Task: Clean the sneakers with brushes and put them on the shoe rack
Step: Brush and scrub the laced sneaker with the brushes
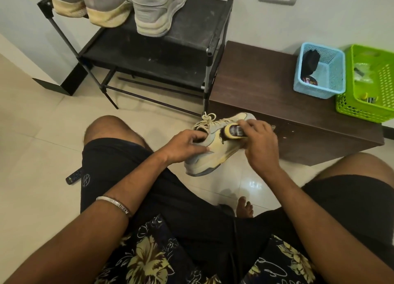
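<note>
Held in the air between the person's knees, just in front of the low dark-brown wooden bench (266, 87), the grey-and-cream laced sneaker (210, 153) lies on its side. The left hand (187, 146) grips it at the collar, fingers hooked inside the opening, while the right hand (261, 144) curls round a yellow-backed brush with dark bristles (231, 132) pressed to the upper. Three grey sneakers (157, 8) stand on the black metal shoe rack (191, 38) (top shelf). A pale blue plastic basket (319, 70) sits at the bench's far right corner.
</note>
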